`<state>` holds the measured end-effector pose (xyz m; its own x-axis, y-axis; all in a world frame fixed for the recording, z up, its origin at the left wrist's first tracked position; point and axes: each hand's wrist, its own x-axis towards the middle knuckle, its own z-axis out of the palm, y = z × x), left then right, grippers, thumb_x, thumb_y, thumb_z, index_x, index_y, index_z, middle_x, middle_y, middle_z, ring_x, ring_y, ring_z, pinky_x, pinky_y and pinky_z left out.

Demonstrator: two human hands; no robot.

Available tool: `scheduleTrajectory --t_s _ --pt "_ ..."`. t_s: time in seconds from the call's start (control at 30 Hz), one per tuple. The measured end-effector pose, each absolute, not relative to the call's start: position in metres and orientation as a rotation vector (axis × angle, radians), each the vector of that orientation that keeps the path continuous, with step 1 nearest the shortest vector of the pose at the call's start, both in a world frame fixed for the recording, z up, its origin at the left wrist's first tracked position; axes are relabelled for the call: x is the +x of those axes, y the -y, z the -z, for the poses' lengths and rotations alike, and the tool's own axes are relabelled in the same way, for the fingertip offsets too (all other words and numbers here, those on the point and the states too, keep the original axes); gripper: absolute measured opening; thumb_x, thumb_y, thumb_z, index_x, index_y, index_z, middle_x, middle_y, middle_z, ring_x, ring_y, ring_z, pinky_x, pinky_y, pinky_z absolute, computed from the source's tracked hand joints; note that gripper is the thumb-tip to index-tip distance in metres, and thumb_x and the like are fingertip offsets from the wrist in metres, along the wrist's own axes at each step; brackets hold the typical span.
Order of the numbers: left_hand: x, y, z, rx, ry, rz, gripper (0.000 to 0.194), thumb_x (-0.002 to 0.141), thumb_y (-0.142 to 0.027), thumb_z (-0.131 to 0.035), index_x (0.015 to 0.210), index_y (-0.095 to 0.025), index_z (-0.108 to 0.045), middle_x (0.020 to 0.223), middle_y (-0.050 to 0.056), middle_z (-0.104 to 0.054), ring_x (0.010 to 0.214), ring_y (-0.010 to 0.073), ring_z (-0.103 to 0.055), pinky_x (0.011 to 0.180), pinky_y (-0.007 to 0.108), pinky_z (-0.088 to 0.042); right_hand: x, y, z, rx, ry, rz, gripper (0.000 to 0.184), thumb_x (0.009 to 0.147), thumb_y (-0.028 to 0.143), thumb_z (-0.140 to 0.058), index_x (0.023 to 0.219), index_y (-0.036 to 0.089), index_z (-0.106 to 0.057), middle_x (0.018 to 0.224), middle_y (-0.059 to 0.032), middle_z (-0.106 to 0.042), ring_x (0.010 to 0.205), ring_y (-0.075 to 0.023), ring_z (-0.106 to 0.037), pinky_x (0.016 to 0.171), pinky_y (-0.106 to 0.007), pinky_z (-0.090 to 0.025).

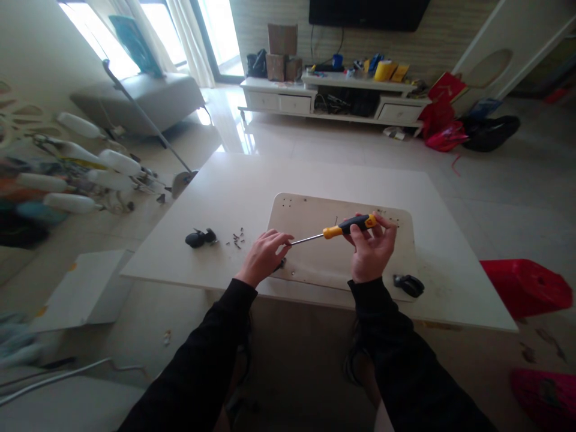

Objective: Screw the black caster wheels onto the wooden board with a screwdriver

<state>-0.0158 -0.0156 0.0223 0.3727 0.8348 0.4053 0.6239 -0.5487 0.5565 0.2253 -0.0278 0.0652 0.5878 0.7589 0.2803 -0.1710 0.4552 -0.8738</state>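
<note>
- One screwdriver is held slantwise between the hands, its slim metal shaft pointing left, its thick yellow-and-black handle to the right.
- Palm turned upward, the right hand curls thumb and fingers lightly round the handle, a grip that seems meant for aiming more than pressing.
- At the shaft's tip, the left hand has its fingertips drawn together, probably to steady it; whether a screw is pinched there too, I cannot tell.
- Beneath both hands, a board lies flat at the near edge of the surface, perhaps for easy reach: pale, dull, round-cornered, with small holes clustered near its far corners.
- Partly hidden by the left hand is a dark part; a black caster, smooth and rounded, sits at the board's near right corner.
- Left of the board, small metal screws lie scattered beside a second caster, likely kept aside but within reach.
- Past the smooth white surface's right edge stands a red container, apparently plastic.
</note>
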Motion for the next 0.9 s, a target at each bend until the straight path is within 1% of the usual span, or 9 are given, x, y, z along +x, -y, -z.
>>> scheduleTrajectory --t_s 0.07,0.13,0.23,0.3,0.37,0.47,0.6,0.77,0.9 --pt "-0.015 0.018 -0.025 2.293 -1.292 -0.958 0.021 0.098 -0.019 -0.072 0.119 -0.024 -0.071 0.104 0.006 -0.08 0.106 0.0271 -0.072 0.098 0.046 -0.058 0.226 0.029 -0.066 -0.94 0.724 -0.619 0.059 0.068 0.033 -0.097 0.115 0.027 -0.062 0.114 -0.0025 -0.075 0.105 -0.0247 -0.081 0.075 -0.045 -0.074" --pt "-0.018 0.019 -0.029 2.25 -1.29 -0.938 0.034 0.094 -0.023 -0.078 0.126 -0.024 -0.069 0.113 0.008 -0.078 0.114 0.0286 -0.071 0.103 0.048 -0.057 0.228 0.03 -0.065 -0.953 0.726 -0.573 0.059 0.068 0.034 -0.097 0.116 0.027 -0.062 0.112 -0.0024 -0.074 0.104 -0.025 -0.08 0.073 -0.044 -0.074" --pt "-0.031 0.02 -0.03 2.206 -1.275 -0.859 0.05 0.083 -0.026 -0.087 0.129 -0.025 -0.068 0.125 0.009 -0.074 0.118 0.0297 -0.069 0.106 0.048 -0.055 0.228 0.031 -0.066 -0.955 0.786 -0.504 0.058 0.068 0.034 -0.097 0.115 0.027 -0.063 0.11 -0.0019 -0.074 0.104 -0.0249 -0.08 0.079 -0.047 -0.074" --pt "-0.042 0.021 -0.028 2.184 -1.257 -0.769 0.058 0.077 -0.025 -0.091 0.13 -0.026 -0.068 0.126 0.009 -0.073 0.116 0.0298 -0.069 0.105 0.047 -0.056 0.224 0.035 -0.067 -0.957 0.844 -0.471 0.056 0.069 0.033 -0.096 0.115 0.027 -0.065 0.11 -0.0017 -0.074 0.103 -0.0249 -0.081 0.083 -0.048 -0.073" --pt "-0.052 0.022 -0.025 2.176 -1.242 -0.696 0.063 0.072 -0.024 -0.092 0.13 -0.027 -0.069 0.123 0.008 -0.073 0.116 0.0305 -0.068 0.104 0.048 -0.056 0.219 0.04 -0.067 -0.954 0.903 -0.445 0.053 0.07 0.031 -0.095 0.116 0.028 -0.068 0.109 -0.0013 -0.074 0.103 -0.0245 -0.081 0.085 -0.048 -0.073" --pt "-0.06 0.023 -0.021 2.179 -1.245 -0.657 0.065 0.069 -0.02 -0.091 0.13 -0.028 -0.069 0.116 0.007 -0.074 0.114 0.0309 -0.068 0.104 0.049 -0.056 0.21 0.049 -0.064 -0.937 0.999 -0.442 0.051 0.072 0.029 -0.095 0.117 0.029 -0.069 0.109 -0.0009 -0.076 0.104 -0.0241 -0.082 0.083 -0.043 -0.074" --pt "-0.064 0.024 -0.021 2.148 -1.251 -0.661 0.065 0.068 -0.014 -0.085 0.13 -0.028 -0.07 0.11 0.005 -0.074 0.107 0.0287 -0.07 0.102 0.047 -0.057 0.202 0.058 -0.055 -0.934 1.1 -0.468 0.052 0.075 0.029 -0.094 0.121 0.032 -0.069 0.111 -0.0006 -0.076 0.105 -0.0236 -0.083 0.077 -0.039 -0.075" --pt "-0.066 0.024 -0.024 2.118 -1.248 -0.691 0.068 0.069 -0.008 -0.076 0.134 -0.028 -0.068 0.111 0.006 -0.074 0.106 0.0271 -0.07 0.101 0.046 -0.057 0.194 0.062 -0.048 -0.869 1.225 -0.46 0.053 0.078 0.023 -0.092 0.124 0.036 -0.07 0.114 -0.0003 -0.076 0.104 -0.0223 -0.083 0.074 -0.036 -0.075" --pt "-0.066 0.023 -0.025 2.133 -1.257 -0.679 0.067 0.07 -0.006 -0.072 0.134 -0.026 -0.067 0.114 0.007 -0.074 0.107 0.0273 -0.07 0.102 0.046 -0.057 0.187 0.065 -0.046 -0.846 1.304 -0.473 0.053 0.079 0.021 -0.091 0.125 0.037 -0.069 0.116 -0.0006 -0.077 0.105 -0.0221 -0.082 0.075 -0.037 -0.075"
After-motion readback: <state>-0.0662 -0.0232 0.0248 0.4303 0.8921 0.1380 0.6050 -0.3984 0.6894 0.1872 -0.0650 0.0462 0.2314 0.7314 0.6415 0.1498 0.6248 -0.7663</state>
